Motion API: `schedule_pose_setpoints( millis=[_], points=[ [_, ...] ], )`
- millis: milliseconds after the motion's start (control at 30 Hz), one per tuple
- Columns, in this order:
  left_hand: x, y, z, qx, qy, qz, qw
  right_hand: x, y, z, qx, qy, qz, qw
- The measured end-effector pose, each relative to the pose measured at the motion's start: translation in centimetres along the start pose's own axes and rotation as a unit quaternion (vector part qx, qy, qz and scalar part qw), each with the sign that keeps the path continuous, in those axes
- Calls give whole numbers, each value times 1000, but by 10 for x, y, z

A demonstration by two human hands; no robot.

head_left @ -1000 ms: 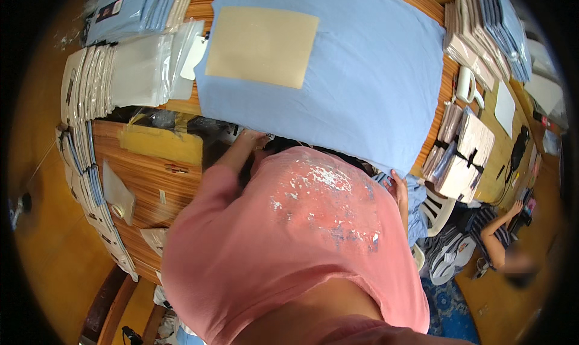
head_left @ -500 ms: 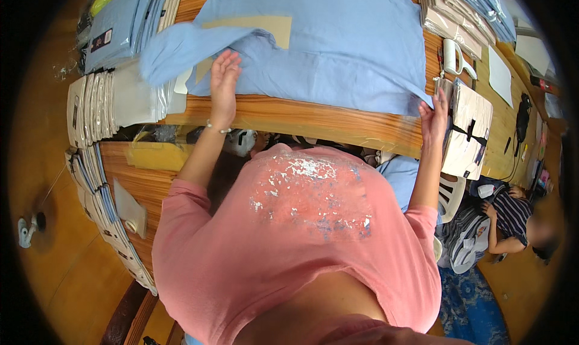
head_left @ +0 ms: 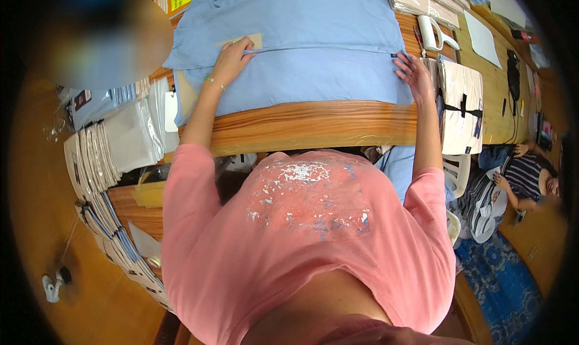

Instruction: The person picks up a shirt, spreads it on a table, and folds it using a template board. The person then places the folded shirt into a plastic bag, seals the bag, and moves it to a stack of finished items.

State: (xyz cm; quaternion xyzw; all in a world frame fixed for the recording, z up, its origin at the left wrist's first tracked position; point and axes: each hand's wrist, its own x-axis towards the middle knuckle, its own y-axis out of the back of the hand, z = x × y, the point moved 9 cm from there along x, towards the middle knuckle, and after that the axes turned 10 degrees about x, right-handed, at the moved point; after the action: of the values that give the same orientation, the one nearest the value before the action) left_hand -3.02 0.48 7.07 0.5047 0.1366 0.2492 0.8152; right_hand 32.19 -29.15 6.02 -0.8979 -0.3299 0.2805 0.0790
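Observation:
A light-blue shirt (head_left: 301,77) lies spread across the wooden table, its near part folded upward so that an edge runs across the middle. A beige card (head_left: 256,41) shows partly between the cloth layers. My left hand (head_left: 232,62) rests at that card with curled fingers, closed on the edge of the fold. At the right end of the same edge is my right hand (head_left: 415,75), its fingers apart and the tips at the cloth beside a small dark tag.
Bagged garments (head_left: 90,155) are stacked at the left, with clear bags beside them. On the right are a white tape dispenser (head_left: 431,33) and a tied beige garment stack (head_left: 461,107). A blurred person is at upper left; another person (head_left: 522,173) sits at far right.
The lifted left part of the shirt now lies flat, and the near part is folded up, covering more of the card. My left hand has curled onto the fold. A blurred person has appeared at upper left.

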Motion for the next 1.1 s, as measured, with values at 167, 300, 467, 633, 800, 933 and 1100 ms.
schedule_pose_setpoints(
  millis=[167,300,467,633,800,933,1100],
  points=[
    [-7,-3,14,72,3,74,995,17,1,11,-15,12,26,999],
    [-12,-6,20,107,-36,160,981,1,-15,1,-421,340,103,834],
    [-11,-9,20,99,-59,138,984,-15,-34,49,-690,297,73,656],
    [-66,-21,34,76,-44,134,987,-60,-13,72,-706,269,53,653],
    [-76,1,42,26,-3,97,995,-85,-85,19,-559,388,15,733],
    [-120,66,13,-32,101,208,972,-74,-267,34,-424,293,-253,819],
    [-207,51,-99,-36,282,172,943,-105,-499,151,-383,331,-491,709]
  ],
)
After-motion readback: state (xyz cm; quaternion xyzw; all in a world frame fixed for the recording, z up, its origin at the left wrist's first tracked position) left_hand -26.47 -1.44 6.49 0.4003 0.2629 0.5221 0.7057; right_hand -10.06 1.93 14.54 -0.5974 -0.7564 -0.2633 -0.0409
